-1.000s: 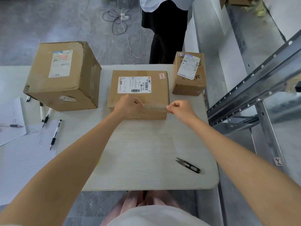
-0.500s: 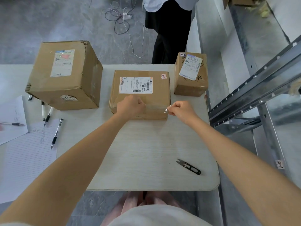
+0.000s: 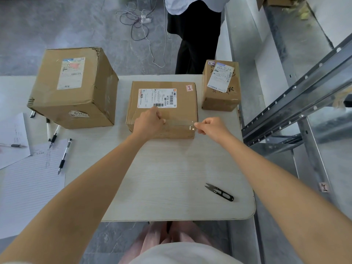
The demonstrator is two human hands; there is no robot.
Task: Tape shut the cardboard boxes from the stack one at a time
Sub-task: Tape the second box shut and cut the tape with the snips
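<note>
Middle box (image 3: 163,103): sitting flat with flaps closed, brown and slightly creased, white shipping label facing up.
Tape strip (image 3: 179,123): stretching clear and glossy along the middle box's near top edge, long axis running left to right, right end reaching just past the box's near right corner and catching a glint there.
Left hand (image 3: 148,122): resting on the middle box's top close to its near edge, fingers curled, holding the strip's left end down.
Right hand (image 3: 211,127): hovering just off the middle box's near right corner, thumb and forefinger pinching the strip's free end, other fingers tucked in.
Deciding relation: free end lying to the right of the box corner, so sitting with the right hand, the nearer one; judging by this, calling for a pull taut and a fold down over the middle box's right side.
Risk: possibly wrinkling or sticking crooked if going slack.
Snips (image 3: 220,193): lying well nearer the person than the middle box, off to its right.
Large box (image 3: 72,86): standing to the left of the middle box.
Small box (image 3: 221,85): standing just beside the middle box's far right corner.
</note>
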